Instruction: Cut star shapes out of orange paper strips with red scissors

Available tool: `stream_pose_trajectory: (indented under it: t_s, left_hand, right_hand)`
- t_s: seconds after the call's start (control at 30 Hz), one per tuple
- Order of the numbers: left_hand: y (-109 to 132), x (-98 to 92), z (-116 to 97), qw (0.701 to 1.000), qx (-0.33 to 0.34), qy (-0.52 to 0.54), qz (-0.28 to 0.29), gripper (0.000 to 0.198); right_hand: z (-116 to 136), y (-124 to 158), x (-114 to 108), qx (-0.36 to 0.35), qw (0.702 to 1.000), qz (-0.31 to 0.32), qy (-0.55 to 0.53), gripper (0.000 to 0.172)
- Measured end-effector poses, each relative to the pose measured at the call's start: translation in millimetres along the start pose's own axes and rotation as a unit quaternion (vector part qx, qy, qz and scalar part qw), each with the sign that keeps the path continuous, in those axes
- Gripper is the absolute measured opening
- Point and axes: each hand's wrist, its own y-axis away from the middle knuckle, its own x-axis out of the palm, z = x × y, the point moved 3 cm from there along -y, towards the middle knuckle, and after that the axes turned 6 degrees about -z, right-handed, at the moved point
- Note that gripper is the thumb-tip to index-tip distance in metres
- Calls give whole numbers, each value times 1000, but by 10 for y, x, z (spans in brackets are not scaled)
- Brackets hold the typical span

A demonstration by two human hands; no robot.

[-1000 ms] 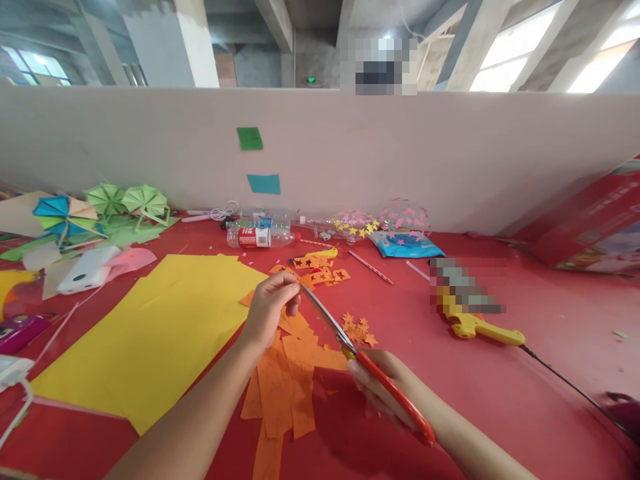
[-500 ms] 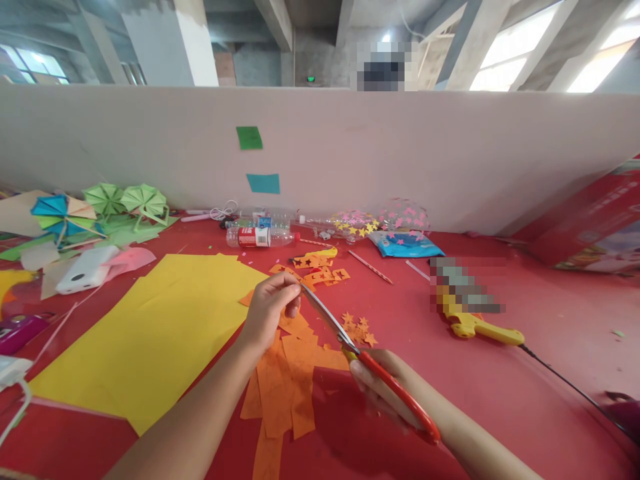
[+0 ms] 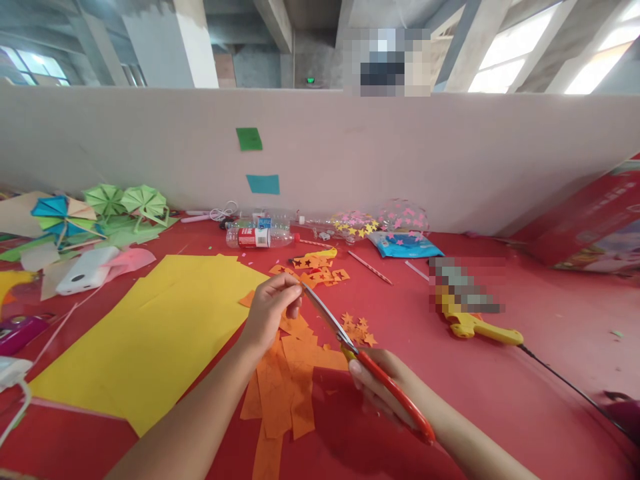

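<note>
My right hand (image 3: 387, 381) is closed round the red handle of a pair of scissors (image 3: 327, 313), whose blades point up and left. The blade tips lie right by the fingertips of my left hand (image 3: 273, 303). Thumb and forefinger of that hand are pinched together; what they hold is too small and too hidden to name. Below my hands lie several orange paper strips (image 3: 293, 380), partly overlapping. A small pile of orange paper stars (image 3: 359, 329) sits just beyond the scissors. Orange scraps with star-shaped holes (image 3: 320, 261) lie farther back.
Large yellow sheets (image 3: 155, 327) cover the left of the red table. A yellow glue gun (image 3: 483, 328) with a black cord lies at right. Plastic bottles (image 3: 257, 237), a blue packet (image 3: 407, 245) and a striped straw (image 3: 370, 267) lie toward the white partition (image 3: 320, 147).
The scissors' red handle has shifted slightly to the left with my right hand. My left hand keeps its pinch in almost the same spot.
</note>
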Motion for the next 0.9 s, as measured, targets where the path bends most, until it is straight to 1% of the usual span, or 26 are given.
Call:
stream_pose_trajectory:
  t_s: [0.2,0.57,0.77,0.9]
  left_hand:
    - [24,24,9,1000,13,-11,1,18]
    - [41,55,8,999,27,-31,14,20]
    - [62,75,-7,998,29,-55,-3,18]
    - [60,75,13,997,36,-73,-8,19]
  right_hand:
    - [-13,-2,19,-8,1000,-4,1,52]
    - [-37,-12,39,-18,1000,2,-2,60]
    - [-9,5,58,16,1000,-18,-5,62]
    - [22,19,71,15,1000,-21,-7,61]
